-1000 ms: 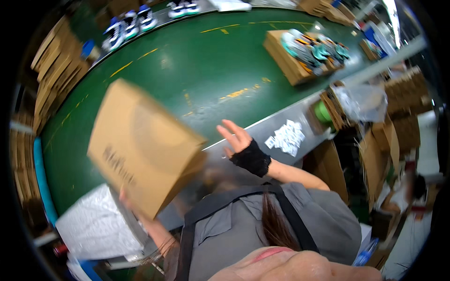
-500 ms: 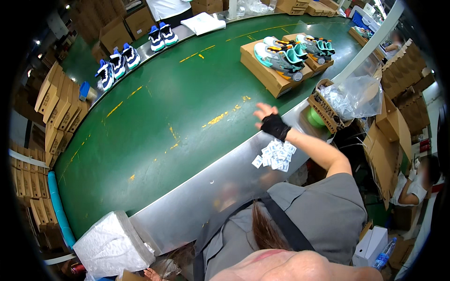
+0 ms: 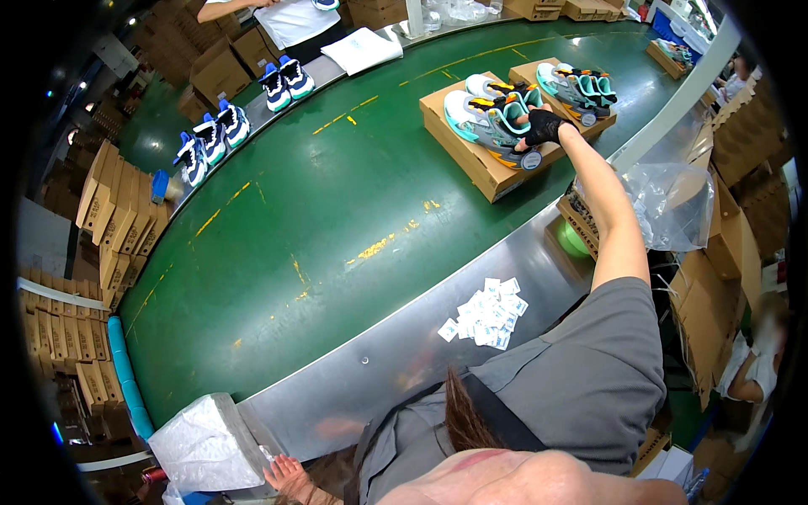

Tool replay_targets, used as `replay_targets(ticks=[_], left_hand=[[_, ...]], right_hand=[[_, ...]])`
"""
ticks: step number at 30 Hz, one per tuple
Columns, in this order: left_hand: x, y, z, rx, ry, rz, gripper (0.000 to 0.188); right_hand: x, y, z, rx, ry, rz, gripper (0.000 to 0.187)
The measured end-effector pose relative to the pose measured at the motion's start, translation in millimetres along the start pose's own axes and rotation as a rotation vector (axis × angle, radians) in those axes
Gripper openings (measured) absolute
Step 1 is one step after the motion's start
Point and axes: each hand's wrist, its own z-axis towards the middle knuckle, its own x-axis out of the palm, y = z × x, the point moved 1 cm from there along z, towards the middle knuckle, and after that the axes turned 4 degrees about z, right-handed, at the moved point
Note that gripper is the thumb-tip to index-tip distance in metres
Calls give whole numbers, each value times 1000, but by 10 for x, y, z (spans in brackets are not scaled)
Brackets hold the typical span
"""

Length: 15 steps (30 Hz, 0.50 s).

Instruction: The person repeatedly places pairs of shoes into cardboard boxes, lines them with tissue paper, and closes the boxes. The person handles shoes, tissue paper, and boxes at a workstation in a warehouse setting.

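My right hand [image 3: 545,128], in a black fingerless glove, reaches far right to a pair of sneakers on a cardboard shoe box. Its fingers grip the heel collar of the nearer grey, white and turquoise sneaker [image 3: 481,122]; the fingertips are partly hidden there. The shoe box [image 3: 459,151] lies on the green belt, and a round tag hangs by the heel. My bare left hand [image 3: 288,473] is at the lower left with fingers spread, beside a plastic-wrapped white bundle [image 3: 206,446]. Small white packets [image 3: 488,316] lie heaped on the metal ledge between my hands.
A second boxed sneaker pair [image 3: 576,88] stands farther right. The green belt [image 3: 320,219] curves past blue-and-white sneakers [image 3: 212,139] on the far ledge. A carton with a clear bag [image 3: 669,202] is under my right arm. Another person [image 3: 295,25] stands across the belt.
My right hand has moved away and to the right, from over the ledge's edge onto the sneaker. More of my left hand shows beside the wrapped bundle. The boxed shoes have shifted slightly in view.
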Motion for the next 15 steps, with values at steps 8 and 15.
replay_targets(ticks=[8, 15], left_hand=[[895, 1240, -291, 319, 36, 622, 44], [1719, 1772, -274, 408, 186, 1219, 42]], right_hand=[[-82, 460, -735, -83, -243, 281, 58], [-117, 1567, -1788, -566, 15, 339, 46]])
